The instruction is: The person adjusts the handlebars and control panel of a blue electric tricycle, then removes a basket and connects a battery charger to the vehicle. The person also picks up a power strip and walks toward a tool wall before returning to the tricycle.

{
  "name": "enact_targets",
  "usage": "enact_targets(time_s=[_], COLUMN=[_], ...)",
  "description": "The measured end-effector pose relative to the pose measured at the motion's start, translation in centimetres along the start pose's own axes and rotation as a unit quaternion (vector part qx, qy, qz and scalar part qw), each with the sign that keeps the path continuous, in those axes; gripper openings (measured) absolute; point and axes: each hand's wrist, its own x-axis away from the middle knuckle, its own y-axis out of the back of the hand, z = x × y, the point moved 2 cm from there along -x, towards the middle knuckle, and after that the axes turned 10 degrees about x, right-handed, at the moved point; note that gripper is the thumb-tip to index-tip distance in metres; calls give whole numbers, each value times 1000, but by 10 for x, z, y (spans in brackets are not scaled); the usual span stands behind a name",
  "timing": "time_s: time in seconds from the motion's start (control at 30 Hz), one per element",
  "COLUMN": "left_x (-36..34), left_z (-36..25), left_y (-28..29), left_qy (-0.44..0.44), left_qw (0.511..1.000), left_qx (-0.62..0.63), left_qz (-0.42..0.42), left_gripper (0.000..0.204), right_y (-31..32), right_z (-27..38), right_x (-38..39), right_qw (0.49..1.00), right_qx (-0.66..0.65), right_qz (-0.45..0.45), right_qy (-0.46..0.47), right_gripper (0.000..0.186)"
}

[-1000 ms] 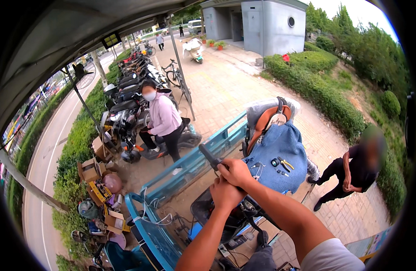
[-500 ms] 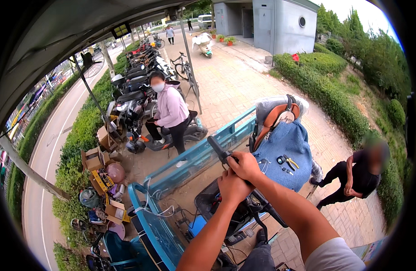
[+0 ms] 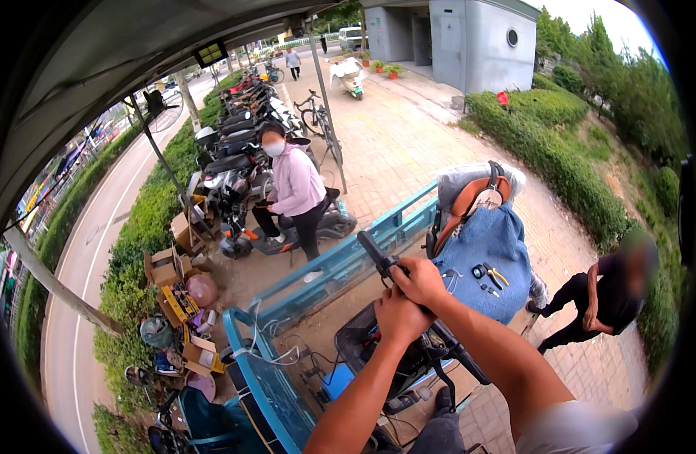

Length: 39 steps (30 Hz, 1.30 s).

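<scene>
Black handlebars (image 3: 462, 352) of an electric bike stand in front of me, slanting from upper left to lower right. At the middle of the bar my left hand (image 3: 399, 316) and my right hand (image 3: 421, 283) are pressed close together, the right one farther forward. Both are closed around that middle part, and the fingertips are largely hidden. A black basket (image 3: 353, 340) sits below the bar to the left. A saddle with a brown backrest (image 3: 480, 189) is draped with a blue towel (image 3: 484, 238); yellow-handled pliers (image 3: 498, 278) and a round gauge-like item (image 3: 479, 271) lie on the towel.
A blue metal cart frame (image 3: 268, 371) with loose white cord is at the left. Beyond it are cardboard boxes (image 3: 163, 266), parked scooters (image 3: 231, 163) and a person in a pink top (image 3: 296, 181). Another person in black (image 3: 609, 291) stands at the right, near a hedge (image 3: 545, 178).
The whole view has shifted slightly right and down. Both hands keep their place on the handlebars, and the tools on the towel lie as before.
</scene>
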Motion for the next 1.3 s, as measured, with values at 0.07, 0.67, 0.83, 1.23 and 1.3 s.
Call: enact_targets(time_s=[0.07,0.67,0.83,1.23,1.3], left_x=[0,-1,0,-1,1], left_z=[0,-1,-1,-2,4], left_y=[-1,0,4,2,2], left_qy=[-3,-6,-2,-6,-4], left_qw=[1000,1000,1000,1000,1000], left_qx=[1,-7,0,5,-5], left_qz=[-1,3,4,5,-1], left_gripper=[48,54,54,52,52], right_y=[0,1,0,-2,-7], right_z=[-1,-1,2,-3,1], right_x=[1,-1,-1,-1,-3], right_qw=[1000,1000,1000,1000,1000], right_qx=[1,2,1,2,-11], right_qz=[0,3,-1,2,11], right_qy=[-1,6,11,9,12], right_gripper=[29,31,30,29,30])
